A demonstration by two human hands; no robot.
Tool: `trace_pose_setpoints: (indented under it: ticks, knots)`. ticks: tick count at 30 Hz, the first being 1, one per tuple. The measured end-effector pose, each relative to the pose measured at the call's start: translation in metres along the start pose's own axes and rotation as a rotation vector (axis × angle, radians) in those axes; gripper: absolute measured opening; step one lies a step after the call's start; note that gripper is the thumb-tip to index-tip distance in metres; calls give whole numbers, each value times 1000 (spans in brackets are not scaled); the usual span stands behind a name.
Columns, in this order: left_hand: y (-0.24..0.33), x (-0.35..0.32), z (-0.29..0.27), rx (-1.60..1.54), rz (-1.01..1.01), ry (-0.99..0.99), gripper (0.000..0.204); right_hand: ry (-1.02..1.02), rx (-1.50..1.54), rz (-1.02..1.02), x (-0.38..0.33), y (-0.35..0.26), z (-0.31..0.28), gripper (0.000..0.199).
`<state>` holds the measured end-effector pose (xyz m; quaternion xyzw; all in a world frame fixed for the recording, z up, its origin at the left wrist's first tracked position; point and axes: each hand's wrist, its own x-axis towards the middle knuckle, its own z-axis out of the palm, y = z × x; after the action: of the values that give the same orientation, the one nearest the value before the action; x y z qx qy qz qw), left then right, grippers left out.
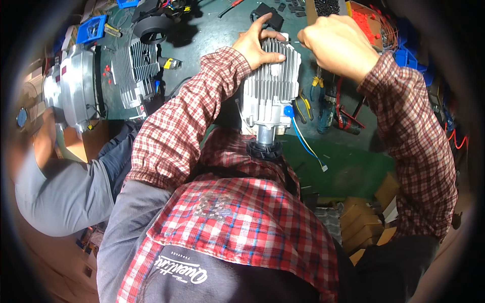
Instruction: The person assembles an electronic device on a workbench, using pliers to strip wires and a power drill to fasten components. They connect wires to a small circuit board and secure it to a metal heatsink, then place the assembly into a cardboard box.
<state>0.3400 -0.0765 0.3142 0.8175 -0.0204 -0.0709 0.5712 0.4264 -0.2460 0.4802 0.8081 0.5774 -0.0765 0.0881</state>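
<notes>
A silver finned motor housing (273, 83) lies in front of me, its round shaft end and black collar (264, 149) toward my body. My left hand (257, 44) grips its far end, thumb across the fins and fingers around the far left side. Just right of that end, my right hand (337, 44) is closed in a fist. A thin dark rod seems to reach from the fist toward the housing; its kind is hard to make out. From a blue round plug (288, 111) on the housing's right side, blue and yellow wires run to a white connector (324, 167).
Another finned housing (135, 73) and a large silver round casing (80, 86) stand at left, near a co-worker's arm (46, 134). Pliers (304, 107), a power tool (328, 113) and blue bins (405, 58) lie at right. Cardboard boxes (361, 222) sit below the bench.
</notes>
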Motion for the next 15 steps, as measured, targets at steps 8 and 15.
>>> trace_pose_setpoints:
  ticks: [8, 15]
  knots:
    - [-11, 2, 8, 35, 34, 71, 102, 105, 113, -204, 10, -8, -35, 11]
    - [-26, 10, 3, -279, 51, 41, 66, 339, 847, 259, -23, -76, 0, 14]
